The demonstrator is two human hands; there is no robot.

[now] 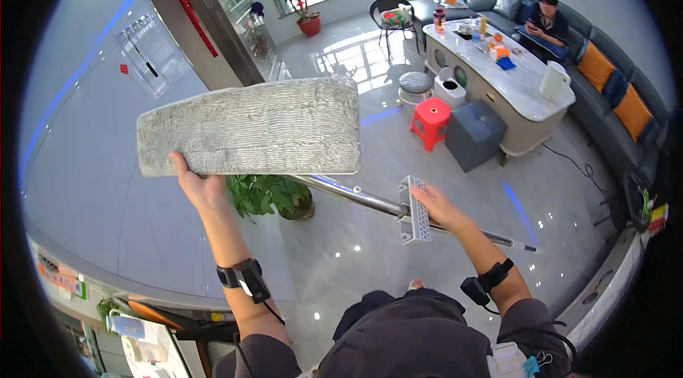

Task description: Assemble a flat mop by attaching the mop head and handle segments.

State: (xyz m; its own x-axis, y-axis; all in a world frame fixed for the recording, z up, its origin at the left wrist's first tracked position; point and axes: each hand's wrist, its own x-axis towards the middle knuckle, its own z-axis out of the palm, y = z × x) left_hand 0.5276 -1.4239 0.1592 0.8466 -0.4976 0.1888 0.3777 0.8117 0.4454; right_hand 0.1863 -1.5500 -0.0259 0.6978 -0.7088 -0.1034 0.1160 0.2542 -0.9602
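The grey rectangular fabric mop pad (249, 129) seems already fitted, the remaining work unclear, as the left hand (203, 191) pinches its edge and the right hand (442, 210) clasps a white perforated plastic bracket (416, 225).

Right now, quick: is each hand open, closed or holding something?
Left hand: holding the grey, rectangular fabric mop pad by its lower edge.
Right hand: holding the pale, perforated plastic piece at the silver metal pole.
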